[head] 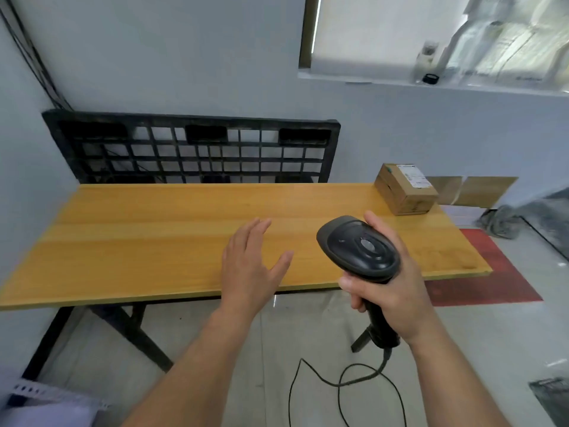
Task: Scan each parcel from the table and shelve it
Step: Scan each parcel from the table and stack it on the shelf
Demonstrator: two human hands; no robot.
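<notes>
One small cardboard parcel with a white label on top sits at the far right corner of the wooden table. My right hand grips the handle of a black corded barcode scanner, held above the table's front right part, well short of the parcel. My left hand hovers over the table's front edge, fingers spread, holding nothing.
A black plastic pallet leans on the wall behind the table. The scanner's cable trails on the floor. A red mat and flat cardboard lie to the right. A metal shelf corner shows bottom left.
</notes>
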